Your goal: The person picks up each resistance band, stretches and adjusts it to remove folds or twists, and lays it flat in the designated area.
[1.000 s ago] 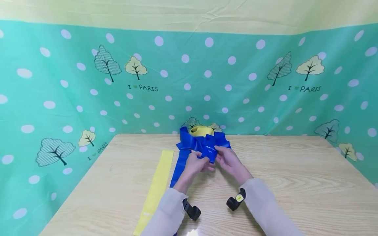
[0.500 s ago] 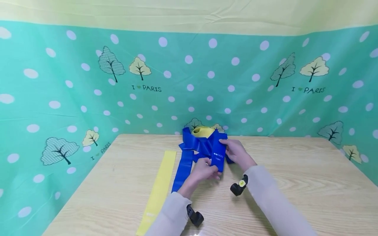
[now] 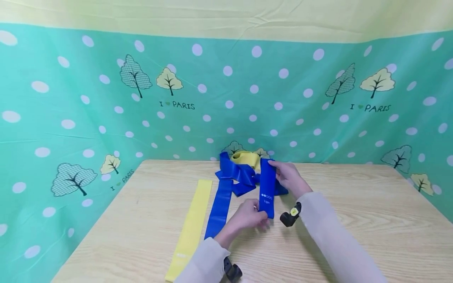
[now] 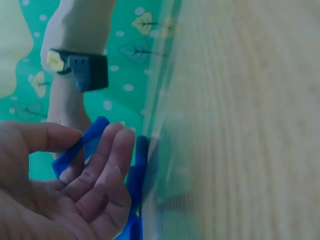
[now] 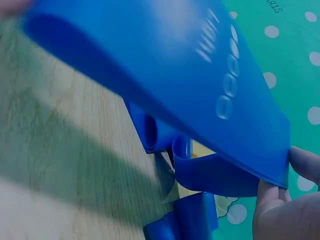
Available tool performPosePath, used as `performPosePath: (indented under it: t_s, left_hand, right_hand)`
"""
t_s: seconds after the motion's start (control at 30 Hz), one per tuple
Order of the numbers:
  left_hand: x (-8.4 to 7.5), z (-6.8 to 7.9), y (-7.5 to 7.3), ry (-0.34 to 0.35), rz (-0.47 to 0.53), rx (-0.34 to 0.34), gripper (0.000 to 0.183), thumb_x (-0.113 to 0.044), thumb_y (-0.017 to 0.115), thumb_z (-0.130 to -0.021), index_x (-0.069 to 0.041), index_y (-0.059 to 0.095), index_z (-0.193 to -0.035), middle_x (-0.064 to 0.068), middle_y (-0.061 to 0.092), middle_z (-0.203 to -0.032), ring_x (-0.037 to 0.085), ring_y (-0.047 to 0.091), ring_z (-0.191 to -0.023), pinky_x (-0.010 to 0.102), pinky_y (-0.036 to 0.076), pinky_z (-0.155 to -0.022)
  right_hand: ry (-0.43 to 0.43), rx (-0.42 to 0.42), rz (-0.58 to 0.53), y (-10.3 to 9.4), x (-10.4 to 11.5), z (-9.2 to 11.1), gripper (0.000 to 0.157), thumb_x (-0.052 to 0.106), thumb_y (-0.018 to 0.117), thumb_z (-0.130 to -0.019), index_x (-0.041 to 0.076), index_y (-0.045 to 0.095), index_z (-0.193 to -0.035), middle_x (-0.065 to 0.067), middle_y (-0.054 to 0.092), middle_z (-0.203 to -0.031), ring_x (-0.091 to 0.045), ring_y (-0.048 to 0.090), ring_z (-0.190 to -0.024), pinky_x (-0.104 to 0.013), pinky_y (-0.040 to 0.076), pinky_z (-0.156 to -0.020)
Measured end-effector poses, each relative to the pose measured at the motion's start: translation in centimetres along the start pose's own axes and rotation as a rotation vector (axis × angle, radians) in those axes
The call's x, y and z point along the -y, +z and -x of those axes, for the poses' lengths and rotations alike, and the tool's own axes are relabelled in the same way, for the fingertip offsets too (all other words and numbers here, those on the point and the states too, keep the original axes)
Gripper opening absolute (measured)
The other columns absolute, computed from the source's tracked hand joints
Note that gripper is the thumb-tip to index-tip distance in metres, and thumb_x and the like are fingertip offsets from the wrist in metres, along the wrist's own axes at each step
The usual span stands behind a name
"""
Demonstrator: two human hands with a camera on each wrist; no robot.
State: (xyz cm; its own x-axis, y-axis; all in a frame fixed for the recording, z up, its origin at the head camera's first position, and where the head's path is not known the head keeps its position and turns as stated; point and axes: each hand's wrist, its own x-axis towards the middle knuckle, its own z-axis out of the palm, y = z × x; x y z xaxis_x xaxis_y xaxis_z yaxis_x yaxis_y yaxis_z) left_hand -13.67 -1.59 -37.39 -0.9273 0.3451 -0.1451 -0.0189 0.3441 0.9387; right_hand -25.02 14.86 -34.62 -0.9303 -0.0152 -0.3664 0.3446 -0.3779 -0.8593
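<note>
A blue resistance loop band (image 3: pixel 267 181) marked "Light" with a row of small circles is stretched flat between the hands, above the table. The left hand (image 3: pixel 247 215) pinches its near end; in the left wrist view, thumb and fingers grip the blue band (image 4: pixel 82 145). At the far end, the right hand (image 3: pixel 291 179) pinches it. In the right wrist view the doubled blue band (image 5: pixel 150 70) runs to that hand's thumb and fingers (image 5: pixel 305 162). Behind the held band lies a tangle of blue bands (image 3: pixel 236 173), with a curled yellow band (image 3: pixel 247 158) at the back.
A yellow band (image 3: pixel 191 228) lies flat on the wooden table (image 3: pixel 116 236), left of the left forearm. Beside it another blue band (image 3: pixel 219 208) lies flat, partly hidden by that arm. A dotted green cloth (image 3: pixel 212 98) hangs behind the table.
The left hand has moved nearer and to the right, the right hand slightly right and up. The held blue band has come away from the tangle and is stretched longer between them.
</note>
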Motion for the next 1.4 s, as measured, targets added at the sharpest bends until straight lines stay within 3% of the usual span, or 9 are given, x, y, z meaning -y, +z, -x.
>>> performPosePath:
  t_s: [0.27, 0.53, 0.67, 0.8, 0.93, 1.03, 1.17, 1.4]
  left_hand:
    - [0.1, 2.0, 0.4, -0.002, -0.015, 0.061, 0.004, -0.001, 0.058, -0.084, -0.003, 0.056, -0.082, 0.013, 0.07, -0.069, 0.028, 0.069, -0.061, 0.026, 0.047, -0.054]
    - [0.7, 3.8, 0.5, -0.024, -0.037, 0.138, 0.021, 0.003, 0.059, -0.08, -0.007, 0.046, -0.067, 0.015, 0.07, -0.066, 0.031, 0.069, -0.059, 0.021, 0.03, -0.044]
    - [1.2, 4.9, 0.2, -0.055, -0.049, 0.176, 0.024, 0.004, 0.061, -0.081, -0.006, 0.045, -0.065, 0.018, 0.069, -0.066, 0.034, 0.069, -0.061, 0.021, 0.033, -0.043]
    - [1.5, 5.9, -0.1, -0.086, -0.062, 0.242, 0.03, 0.005, 0.064, -0.081, -0.006, 0.044, -0.062, 0.021, 0.069, -0.067, 0.038, 0.069, -0.064, 0.019, 0.039, -0.043]
    - [1.6, 6.8, -0.5, -0.097, -0.067, 0.285, 0.032, 0.003, 0.066, -0.082, -0.006, 0.045, -0.06, 0.02, 0.069, -0.066, 0.038, 0.069, -0.065, 0.019, 0.043, -0.045]
    - [1.9, 7.1, -0.8, -0.12, -0.069, 0.31, 0.031, 0.0, 0.067, -0.083, -0.005, 0.046, -0.06, 0.019, 0.069, -0.066, 0.038, 0.069, -0.064, 0.019, 0.044, -0.047]
    - [2.2, 7.5, -1.2, -0.157, -0.079, 0.322, 0.029, -0.005, 0.066, -0.086, -0.003, 0.049, -0.062, 0.018, 0.069, -0.066, 0.037, 0.069, -0.063, 0.021, 0.047, -0.052]
    - [2.5, 8.7, -2.0, -0.2, -0.086, 0.309, 0.025, -0.007, 0.065, -0.086, -0.001, 0.052, -0.066, 0.017, 0.069, -0.066, 0.035, 0.069, -0.062, 0.023, 0.051, -0.057]
  right_hand:
    - [0.004, -0.008, -0.005, 0.1, 0.5, 0.4, 0.014, 0.009, 0.065, -0.089, 0.014, 0.063, -0.076, 0.008, 0.06, -0.065, -0.003, 0.053, -0.061, -0.013, 0.045, -0.061]
    - [0.013, 0.002, -0.027, 0.5, 0.7, 0.4, 0.011, 0.007, 0.065, -0.088, 0.012, 0.064, -0.079, 0.007, 0.064, -0.069, -0.002, 0.058, -0.065, -0.014, 0.049, -0.066]
    - [0.023, 0.019, -0.027, 0.8, 0.7, 0.4, 0.012, 0.008, 0.065, -0.089, 0.012, 0.064, -0.078, 0.007, 0.063, -0.068, -0.003, 0.058, -0.065, -0.014, 0.048, -0.066]
    - [0.013, -0.011, 0.016, 1.1, 0.6, 0.2, 0.021, 0.01, 0.065, -0.089, 0.014, 0.056, -0.071, 0.009, 0.05, -0.059, -0.003, 0.046, -0.056, -0.014, 0.039, -0.057]
    - [0.002, -0.029, 0.105, 1.5, 0.4, 0.1, 0.019, 0.016, 0.065, -0.09, 0.015, 0.053, -0.075, 0.009, 0.042, -0.06, -0.006, 0.041, -0.06, -0.017, 0.032, -0.057]
    - [-0.014, 0.004, 0.129, 1.8, 0.0, -0.1, 0.015, 0.016, 0.063, -0.092, 0.015, 0.058, -0.078, 0.009, 0.047, -0.064, -0.005, 0.043, -0.063, -0.017, 0.034, -0.06]
    - [-0.022, 0.03, 0.115, 2.2, -0.4, -0.5, 0.019, 0.014, 0.061, -0.093, 0.015, 0.06, -0.073, 0.008, 0.052, -0.062, -0.005, 0.045, -0.058, -0.017, 0.034, -0.057]
    - [-0.03, 0.069, 0.194, 3.3, -1.5, -1.1, 0.006, 0.014, 0.058, -0.094, 0.011, 0.054, -0.097, 0.01, 0.056, -0.074, -0.004, 0.05, -0.069, -0.017, 0.041, -0.063]
